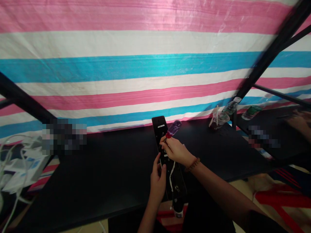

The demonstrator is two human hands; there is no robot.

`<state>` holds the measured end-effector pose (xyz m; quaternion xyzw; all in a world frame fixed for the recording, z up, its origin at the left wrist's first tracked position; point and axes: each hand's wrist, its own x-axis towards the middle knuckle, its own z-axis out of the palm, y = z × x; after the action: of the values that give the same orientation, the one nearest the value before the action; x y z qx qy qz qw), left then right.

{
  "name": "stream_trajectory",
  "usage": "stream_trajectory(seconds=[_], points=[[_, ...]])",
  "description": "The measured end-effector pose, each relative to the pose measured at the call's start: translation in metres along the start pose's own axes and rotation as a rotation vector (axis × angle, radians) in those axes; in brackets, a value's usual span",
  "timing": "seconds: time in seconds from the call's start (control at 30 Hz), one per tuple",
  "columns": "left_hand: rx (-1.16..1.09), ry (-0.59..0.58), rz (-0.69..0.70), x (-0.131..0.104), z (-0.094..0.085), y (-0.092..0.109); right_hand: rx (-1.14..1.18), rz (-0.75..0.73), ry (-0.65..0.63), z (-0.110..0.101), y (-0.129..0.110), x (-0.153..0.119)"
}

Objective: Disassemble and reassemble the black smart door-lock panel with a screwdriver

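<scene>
A long black panel-like device (178, 181) lies on the black table, pointing away from me, with small labels and a white cable (171, 178) along it. My right hand (176, 150) is closed round a screwdriver (174, 128) with a clear purple handle and red collar; the handle leans up to the right, and the tip is hidden by my fingers, over the device's middle. My left hand (158, 178) rests at the device's left edge, thumb and index finger apart, touching its side.
Plastic cups (220, 119) and a clear bottle (232, 106) stand at the back right. White cables and boxes (26, 165) lie far left. At the neighbouring table on the right are a green-labelled bottle (252, 112) and another person's hand (298, 121). Black frame bars slant on both sides.
</scene>
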<state>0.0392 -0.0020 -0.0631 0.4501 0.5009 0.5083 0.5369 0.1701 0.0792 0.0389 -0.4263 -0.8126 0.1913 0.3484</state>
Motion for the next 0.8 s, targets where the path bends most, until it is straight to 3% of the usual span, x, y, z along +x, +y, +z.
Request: stream_trajectory(seconds=[0.13, 0.23, 0.5, 0.7, 0.8], points=[[-0.014, 0.003, -0.004, -0.001, 0.001, 0.001, -0.037, -0.041, -0.068, -0.009, -0.013, 0.003], [0.012, 0.019, 0.007, -0.003, 0.002, 0.001, 0.032, -0.092, -0.047, -0.012, -0.017, 0.008], [0.072, 0.062, 0.064, -0.004, 0.001, 0.000, 0.233, -0.049, 0.085, 0.000, -0.006, 0.009], [0.078, 0.067, 0.091, -0.005, 0.000, 0.000, 0.205, -0.091, 0.021, 0.002, -0.008, 0.005], [0.065, 0.066, 0.098, -0.005, 0.001, -0.001, 0.197, -0.070, 0.057, 0.006, -0.012, 0.007]])
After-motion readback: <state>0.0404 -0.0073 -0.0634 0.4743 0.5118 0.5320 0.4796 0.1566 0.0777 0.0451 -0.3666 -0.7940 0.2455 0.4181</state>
